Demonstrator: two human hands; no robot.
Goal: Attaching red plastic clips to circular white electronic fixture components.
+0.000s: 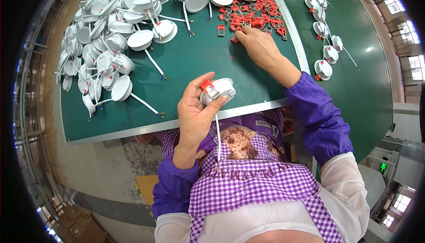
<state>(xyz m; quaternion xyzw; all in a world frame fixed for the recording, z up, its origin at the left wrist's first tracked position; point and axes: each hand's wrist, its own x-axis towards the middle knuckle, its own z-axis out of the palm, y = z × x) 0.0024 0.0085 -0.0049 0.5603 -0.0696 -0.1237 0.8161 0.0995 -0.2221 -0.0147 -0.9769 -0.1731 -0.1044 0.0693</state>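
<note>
My left hand (195,110) holds a white round lamp housing (226,90) just above the table's front edge, thumb in front and fingers behind. One red-and-metal clip (208,86) sits on the housing's side, and a white cable (218,139) hangs down from it. At the near edge of a heap of red spring clips (252,15), my right hand (259,50) has its thumb and fingertips closed on a red clip (235,39), which they partly hide. A single clip (221,30) lies just left of these fingertips.
A big pile of white lamp housings (106,35) with loose cables covers the left of the green table (190,57). Past a metal edge strip (294,35), a row of housings (323,69) with red clips lies on a green surface at the right.
</note>
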